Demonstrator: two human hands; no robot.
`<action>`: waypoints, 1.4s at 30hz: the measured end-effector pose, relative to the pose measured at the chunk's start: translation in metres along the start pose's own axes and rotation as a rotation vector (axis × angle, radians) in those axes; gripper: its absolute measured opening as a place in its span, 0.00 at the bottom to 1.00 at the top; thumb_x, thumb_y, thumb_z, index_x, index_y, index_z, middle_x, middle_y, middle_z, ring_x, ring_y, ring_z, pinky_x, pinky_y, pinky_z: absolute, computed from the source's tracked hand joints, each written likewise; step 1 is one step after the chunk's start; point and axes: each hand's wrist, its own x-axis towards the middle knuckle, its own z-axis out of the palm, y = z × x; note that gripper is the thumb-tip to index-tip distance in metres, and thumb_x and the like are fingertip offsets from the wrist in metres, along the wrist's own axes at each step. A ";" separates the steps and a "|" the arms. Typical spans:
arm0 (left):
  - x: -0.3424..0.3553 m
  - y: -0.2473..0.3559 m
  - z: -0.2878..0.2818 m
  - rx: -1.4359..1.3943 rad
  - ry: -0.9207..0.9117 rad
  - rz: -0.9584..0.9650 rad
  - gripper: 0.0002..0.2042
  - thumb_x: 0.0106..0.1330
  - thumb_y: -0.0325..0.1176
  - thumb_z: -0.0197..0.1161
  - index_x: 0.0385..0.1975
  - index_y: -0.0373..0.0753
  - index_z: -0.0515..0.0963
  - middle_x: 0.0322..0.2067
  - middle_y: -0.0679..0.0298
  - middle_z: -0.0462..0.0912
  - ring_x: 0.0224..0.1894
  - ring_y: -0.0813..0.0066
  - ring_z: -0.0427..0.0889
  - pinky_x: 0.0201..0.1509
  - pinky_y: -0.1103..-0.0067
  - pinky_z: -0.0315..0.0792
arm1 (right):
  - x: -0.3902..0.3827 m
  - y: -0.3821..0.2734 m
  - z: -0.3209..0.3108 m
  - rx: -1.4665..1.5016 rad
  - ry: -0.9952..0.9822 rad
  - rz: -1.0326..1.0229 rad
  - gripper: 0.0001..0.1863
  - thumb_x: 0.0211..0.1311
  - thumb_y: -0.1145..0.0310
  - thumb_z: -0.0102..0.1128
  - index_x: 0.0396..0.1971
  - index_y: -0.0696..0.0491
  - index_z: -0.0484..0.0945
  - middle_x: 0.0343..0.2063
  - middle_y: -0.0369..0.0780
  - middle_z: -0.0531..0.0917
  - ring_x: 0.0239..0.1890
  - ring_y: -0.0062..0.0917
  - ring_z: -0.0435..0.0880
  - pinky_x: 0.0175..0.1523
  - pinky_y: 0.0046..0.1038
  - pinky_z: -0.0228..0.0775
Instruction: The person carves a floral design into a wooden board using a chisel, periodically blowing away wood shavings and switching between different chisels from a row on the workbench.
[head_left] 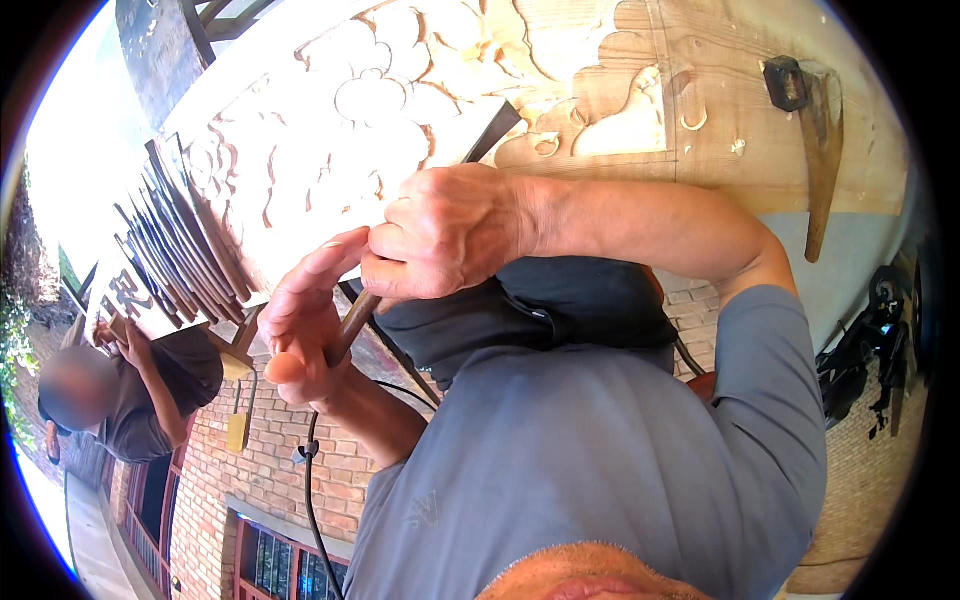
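My right hand (440, 235) is closed round the shaft of a wood carving chisel (492, 135). The dark flared blade sticks out beyond the knuckles, just over the carved wooden panel (690, 120). Below the fist the brown handle slants down to my left hand (312, 310). That hand is turned palm up with its fingers stretched toward the right fist, and the handle's lower end lies against its palm. Raised flowers and leaves cover the panel's left and middle parts, and strong light washes out much of the left side.
Several chisels (185, 235) lie side by side at the panel's left. A hammer-like tool with a dark head and wooden handle (822, 160) rests at the right. Curled shavings (695, 118) dot the wood. A co-worker (160, 390) sits at far left; a black cable (312, 490) hangs below my left hand.
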 end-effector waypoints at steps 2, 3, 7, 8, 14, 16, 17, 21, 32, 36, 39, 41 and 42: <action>-0.002 -0.001 0.001 -0.035 0.019 -0.015 0.57 0.70 0.79 0.52 0.69 0.18 0.70 0.67 0.23 0.72 0.73 0.33 0.72 0.81 0.49 0.61 | 0.000 0.001 0.000 0.030 -0.025 0.009 0.19 0.63 0.52 0.71 0.27 0.50 0.75 0.22 0.33 0.76 0.23 0.25 0.83 0.27 0.30 0.75; -0.003 -0.002 0.002 -0.068 0.036 -0.031 0.57 0.70 0.79 0.52 0.69 0.18 0.70 0.68 0.22 0.70 0.75 0.32 0.70 0.82 0.48 0.59 | 0.001 0.003 0.000 0.064 -0.022 0.022 0.19 0.63 0.51 0.71 0.26 0.50 0.75 0.22 0.34 0.77 0.23 0.25 0.83 0.27 0.30 0.75; -0.002 -0.003 0.005 -0.039 0.028 -0.039 0.57 0.69 0.79 0.52 0.69 0.18 0.70 0.69 0.22 0.69 0.76 0.32 0.69 0.82 0.48 0.57 | 0.002 0.006 -0.001 0.069 -0.024 0.063 0.21 0.62 0.50 0.74 0.25 0.48 0.73 0.19 0.34 0.79 0.22 0.28 0.87 0.25 0.31 0.78; -0.004 -0.009 0.004 -0.037 0.065 -0.015 0.57 0.69 0.79 0.52 0.69 0.18 0.70 0.69 0.22 0.69 0.76 0.32 0.69 0.82 0.48 0.57 | 0.003 0.006 -0.002 0.080 -0.020 0.070 0.21 0.61 0.50 0.74 0.26 0.48 0.73 0.20 0.34 0.79 0.23 0.29 0.87 0.25 0.31 0.78; 0.003 -0.002 0.006 -0.009 0.098 0.007 0.57 0.70 0.80 0.49 0.68 0.17 0.71 0.68 0.22 0.70 0.73 0.32 0.72 0.82 0.47 0.58 | 0.005 0.012 0.003 0.172 0.056 0.119 0.20 0.59 0.50 0.76 0.26 0.48 0.76 0.21 0.36 0.81 0.24 0.33 0.87 0.26 0.33 0.78; 0.010 0.006 0.008 0.040 0.059 0.021 0.58 0.70 0.81 0.48 0.67 0.17 0.71 0.68 0.22 0.71 0.73 0.32 0.73 0.82 0.47 0.59 | 0.005 0.015 0.002 0.194 0.082 0.137 0.20 0.58 0.50 0.77 0.26 0.49 0.77 0.21 0.36 0.82 0.24 0.34 0.87 0.27 0.34 0.79; 0.012 0.009 0.010 0.046 0.062 0.012 0.58 0.70 0.80 0.47 0.67 0.17 0.72 0.67 0.22 0.71 0.73 0.32 0.73 0.81 0.47 0.59 | 0.006 0.015 0.001 0.205 0.088 0.139 0.20 0.57 0.50 0.77 0.26 0.49 0.77 0.21 0.37 0.82 0.24 0.34 0.87 0.27 0.34 0.79; 0.019 0.016 0.007 -0.047 0.107 -0.053 0.56 0.72 0.79 0.46 0.65 0.17 0.73 0.66 0.23 0.73 0.73 0.31 0.73 0.81 0.47 0.60 | 0.014 0.013 0.002 0.284 0.119 0.179 0.21 0.56 0.50 0.79 0.26 0.49 0.77 0.20 0.37 0.82 0.25 0.35 0.88 0.27 0.35 0.79; 0.041 0.011 -0.020 0.042 -0.004 -0.089 0.52 0.73 0.77 0.49 0.60 0.19 0.78 0.65 0.23 0.74 0.70 0.35 0.77 0.79 0.51 0.65 | 0.010 0.019 0.004 0.131 0.092 0.207 0.21 0.62 0.49 0.76 0.25 0.50 0.77 0.18 0.35 0.82 0.20 0.30 0.87 0.23 0.31 0.79; 0.048 0.009 -0.022 -0.013 -0.027 -0.068 0.50 0.76 0.75 0.47 0.59 0.18 0.79 0.63 0.23 0.76 0.69 0.35 0.78 0.78 0.52 0.66 | 0.011 0.022 0.008 0.085 0.097 0.212 0.21 0.61 0.49 0.76 0.25 0.50 0.78 0.18 0.37 0.82 0.19 0.31 0.87 0.23 0.32 0.78; 0.053 0.011 -0.026 -0.006 -0.028 -0.085 0.50 0.77 0.73 0.45 0.58 0.18 0.80 0.62 0.24 0.77 0.67 0.36 0.80 0.78 0.52 0.67 | 0.014 0.022 0.007 0.072 0.109 0.246 0.21 0.61 0.50 0.77 0.25 0.49 0.78 0.18 0.37 0.82 0.19 0.31 0.87 0.23 0.32 0.78; 0.058 0.012 -0.031 0.011 -0.030 -0.093 0.49 0.78 0.73 0.44 0.57 0.18 0.80 0.61 0.24 0.78 0.67 0.36 0.81 0.78 0.52 0.67 | 0.014 0.023 0.005 0.065 0.115 0.264 0.21 0.61 0.50 0.77 0.26 0.49 0.78 0.18 0.37 0.82 0.20 0.31 0.87 0.23 0.32 0.78; 0.061 0.012 -0.034 0.031 -0.042 -0.077 0.49 0.78 0.73 0.43 0.56 0.18 0.80 0.60 0.24 0.79 0.66 0.36 0.81 0.78 0.52 0.67 | 0.015 0.024 0.005 0.058 0.117 0.271 0.21 0.60 0.50 0.77 0.26 0.49 0.78 0.18 0.37 0.82 0.20 0.31 0.87 0.23 0.32 0.78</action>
